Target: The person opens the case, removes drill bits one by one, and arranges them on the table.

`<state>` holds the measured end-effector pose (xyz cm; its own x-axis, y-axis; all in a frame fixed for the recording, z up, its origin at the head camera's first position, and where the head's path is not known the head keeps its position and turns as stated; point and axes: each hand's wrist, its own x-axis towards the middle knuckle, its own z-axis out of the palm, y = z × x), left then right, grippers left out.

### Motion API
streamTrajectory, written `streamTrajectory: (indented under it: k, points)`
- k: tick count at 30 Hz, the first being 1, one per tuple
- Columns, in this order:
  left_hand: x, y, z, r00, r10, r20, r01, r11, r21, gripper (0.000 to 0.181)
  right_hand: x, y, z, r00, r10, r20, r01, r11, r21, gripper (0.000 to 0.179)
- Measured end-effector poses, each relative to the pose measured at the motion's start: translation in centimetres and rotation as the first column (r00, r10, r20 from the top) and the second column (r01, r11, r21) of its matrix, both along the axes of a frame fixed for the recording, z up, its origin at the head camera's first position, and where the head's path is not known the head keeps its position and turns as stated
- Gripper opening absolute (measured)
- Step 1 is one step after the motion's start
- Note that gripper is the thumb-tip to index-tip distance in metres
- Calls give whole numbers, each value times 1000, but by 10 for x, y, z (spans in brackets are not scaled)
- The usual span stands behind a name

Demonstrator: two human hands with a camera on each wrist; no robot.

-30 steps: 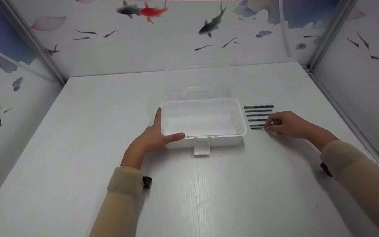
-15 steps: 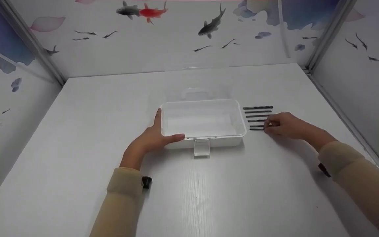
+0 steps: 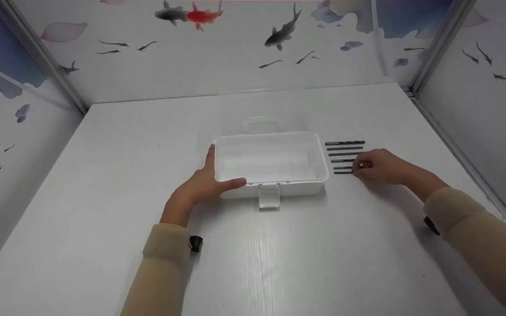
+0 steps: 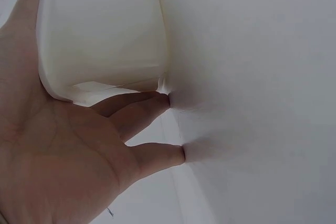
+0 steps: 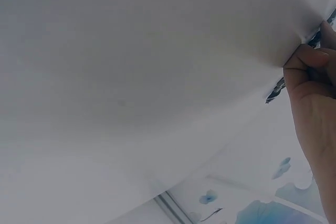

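Observation:
A white plastic box with a clear front latch stands mid-table, its transparent lid folded back. My left hand spreads around the box's left front corner, thumb along the front rim and index finger against the left side. In the left wrist view its other fingers stretch out with tips at the table. Right of the box lie several dark drill bits in a row. My right hand pinches the nearest drill bit at its right end, which the fingers hide. Fluted drill bit shows beyond those fingers in the right wrist view.
White walls printed with fish and petals enclose the white table at the back and both sides. Metal strips run along the corners. A black wrist-worn piece projects beside the left sleeve.
The nearest drill bit sits slightly farther from the bit beside it, toward the front, and my right hand has shifted slightly left. My left hand and the box hold still.

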<state>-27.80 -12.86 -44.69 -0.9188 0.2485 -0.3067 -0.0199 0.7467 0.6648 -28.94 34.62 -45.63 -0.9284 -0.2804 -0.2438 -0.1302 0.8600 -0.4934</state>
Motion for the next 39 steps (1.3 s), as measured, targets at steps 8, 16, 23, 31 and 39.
streamTrajectory:
  k: [8,16,23,31,39]
  points:
    - [-1,0,-2,1000,15,-1,-15,1000,-13,144,-4,3,-8,999,-28,-15,29,1000,6,14]
    - [0,0,-2,1000,5,6,-4,1000,-23,146,-3,3,-10,999,-49,8,49,998,-40,18]
    - [-4,-1,-6,1000,5,0,-5,1000,-9,146,-4,7,-8,997,-65,40,69,992,-106,27]
    - [-5,-2,-8,1000,5,0,-5,1000,10,146,-4,7,-9,994,-80,68,87,989,-121,29]
    - [-5,-1,-3,1000,-9,-14,9,1000,-9,146,-5,10,-3,993,-72,98,84,988,-126,31]
